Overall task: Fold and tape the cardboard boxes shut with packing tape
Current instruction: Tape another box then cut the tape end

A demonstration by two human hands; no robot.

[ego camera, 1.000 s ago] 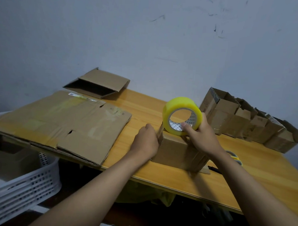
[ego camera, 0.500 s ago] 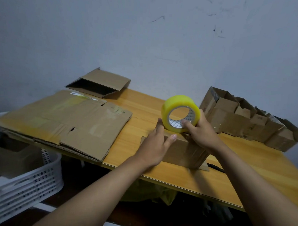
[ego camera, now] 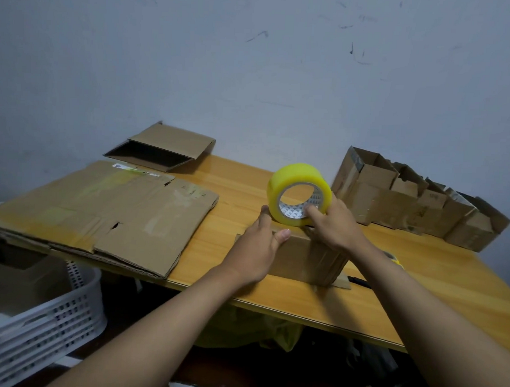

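Note:
A small brown cardboard box (ego camera: 300, 259) stands on the wooden table (ego camera: 236, 189) near its front edge. A yellow roll of packing tape (ego camera: 295, 189) stands upright on the box's top. My right hand (ego camera: 334, 223) grips the roll, with fingers hooked into its core. My left hand (ego camera: 260, 246) lies flat against the box's left end, fingers straight, thumb over the top edge. The tape's free end is hidden by my hands.
A large flattened carton (ego camera: 101, 210) covers the table's left part, with a flat open box (ego camera: 162, 148) behind it. A row of several small open boxes (ego camera: 417, 200) lines the back right. A white slotted basket (ego camera: 37, 327) stands on the floor at the left. A black pen (ego camera: 359, 282) lies by the box.
My left hand has gone from a curled grip on the box's left end to flat fingers pressed against it. The roll has shifted slightly left along the top.

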